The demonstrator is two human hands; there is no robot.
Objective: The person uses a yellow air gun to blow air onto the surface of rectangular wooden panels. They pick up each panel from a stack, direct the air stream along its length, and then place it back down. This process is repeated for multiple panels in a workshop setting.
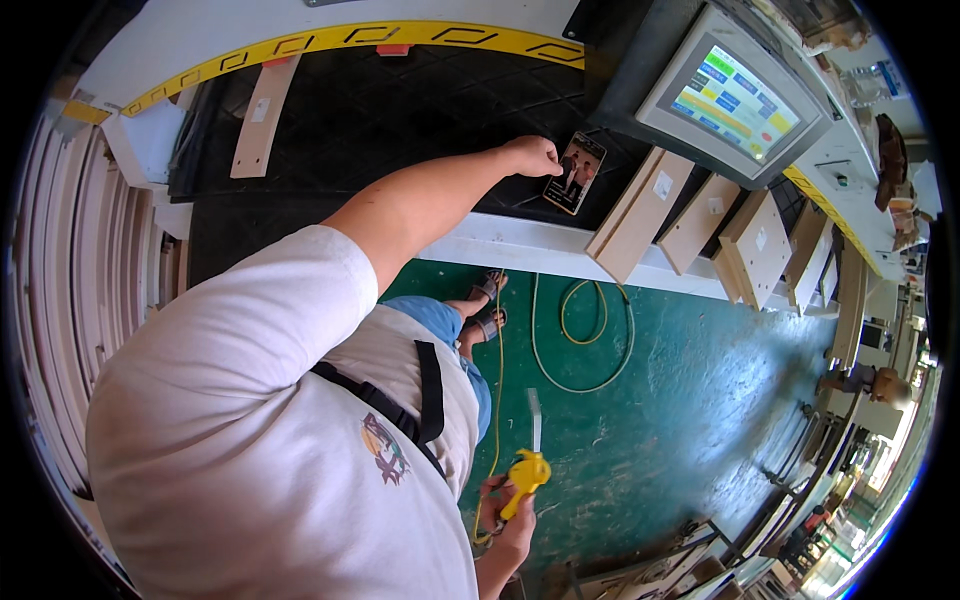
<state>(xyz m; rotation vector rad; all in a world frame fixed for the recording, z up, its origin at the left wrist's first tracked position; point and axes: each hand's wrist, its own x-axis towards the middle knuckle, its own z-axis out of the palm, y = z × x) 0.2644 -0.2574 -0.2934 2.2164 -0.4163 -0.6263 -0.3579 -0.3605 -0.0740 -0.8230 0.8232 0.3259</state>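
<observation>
My left hand (531, 157) reaches across to a smartphone (575, 173) lying on the black work surface, its lit screen showing a picture of people. The fingers are curled in, with the tips at the phone's left edge; nothing shows in them. Lower down, my right hand (508, 508) is wrapped round a yellow air blow gun (527, 474), whose thin metal nozzle points away over the green floor. A yellow hose (496, 400) runs near that hand and across the floor.
Beside the phone stands a machine control screen (738, 100). Pale wooden boards (640, 215) lie at the surface's near edge; another board (265, 120) lies at far left. A coiled hose (583, 335) rests on the floor. Another person (868, 382) is far right.
</observation>
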